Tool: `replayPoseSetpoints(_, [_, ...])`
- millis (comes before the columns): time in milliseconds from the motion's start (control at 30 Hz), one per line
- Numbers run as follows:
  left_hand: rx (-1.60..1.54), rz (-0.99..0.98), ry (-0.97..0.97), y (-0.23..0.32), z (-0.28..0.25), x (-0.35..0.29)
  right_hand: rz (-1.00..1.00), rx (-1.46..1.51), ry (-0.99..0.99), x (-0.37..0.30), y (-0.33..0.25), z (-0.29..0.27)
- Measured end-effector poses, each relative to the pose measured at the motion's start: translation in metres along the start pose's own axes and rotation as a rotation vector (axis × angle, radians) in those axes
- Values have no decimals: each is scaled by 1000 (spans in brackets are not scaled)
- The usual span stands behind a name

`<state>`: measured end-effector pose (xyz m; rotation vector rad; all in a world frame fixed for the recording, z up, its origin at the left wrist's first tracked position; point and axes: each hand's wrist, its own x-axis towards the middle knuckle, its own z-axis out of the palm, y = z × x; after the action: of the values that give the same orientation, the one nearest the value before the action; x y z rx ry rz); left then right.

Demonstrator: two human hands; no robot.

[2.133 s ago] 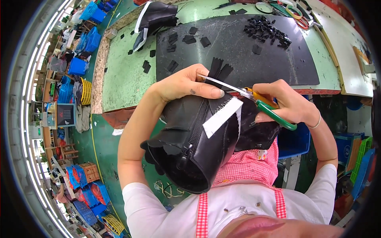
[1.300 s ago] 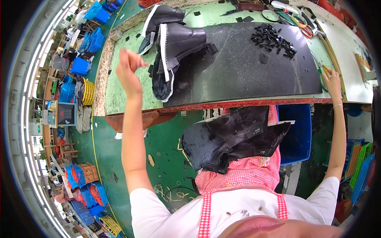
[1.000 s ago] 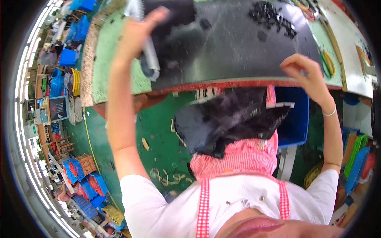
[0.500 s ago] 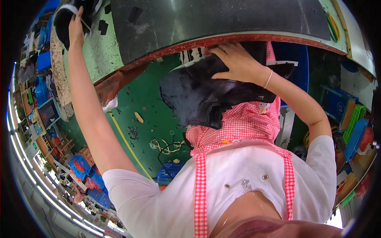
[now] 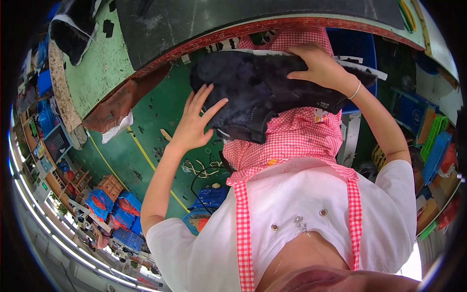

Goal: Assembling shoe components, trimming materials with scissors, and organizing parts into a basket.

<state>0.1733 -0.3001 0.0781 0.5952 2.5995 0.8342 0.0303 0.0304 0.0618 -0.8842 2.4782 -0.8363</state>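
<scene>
Dark boot: fuzzy, mostly matt pile
Apron: matt, creased cloth
Mat, twelve o'clock: smooth, scuffed, dull sheen
Bench edge, ten o'clock: rough, speckled

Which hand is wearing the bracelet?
The right hand, on the dark material: a pale bracelet circles its wrist, while the left hand has a bare wrist.

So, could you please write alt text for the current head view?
A person's bare right hand is on dark, furry, boot-shaped material over a red-and-white checked apron, while the left hand, fingers spread, is at the material's left end. Beyond is a workbench.
</scene>
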Motion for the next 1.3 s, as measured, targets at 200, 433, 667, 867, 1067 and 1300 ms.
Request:
replayPoseSetpoints(200, [26,53,134,-19,8,4,-111,-18,39,-2,13,11])
replayPoseSetpoints(433, [-90,199,348,43,-68,50,-178,184,29,-2,-97,-22])
replayPoseSetpoints(667, [-394,-16,365,50,-76,104,111,747,165,-3,-79,55])
replayPoseSetpoints(867, [338,439,464,66,-83,115,247,924,15,-9,-68,62])
replayPoseSetpoints(1067, [-92,226,250,74,-48,90,290,1352,13,-25,-65,89])
replayPoseSetpoints(1300, [-255,-157,226,97,-62,115,-11,519,-186,-12,-67,19])
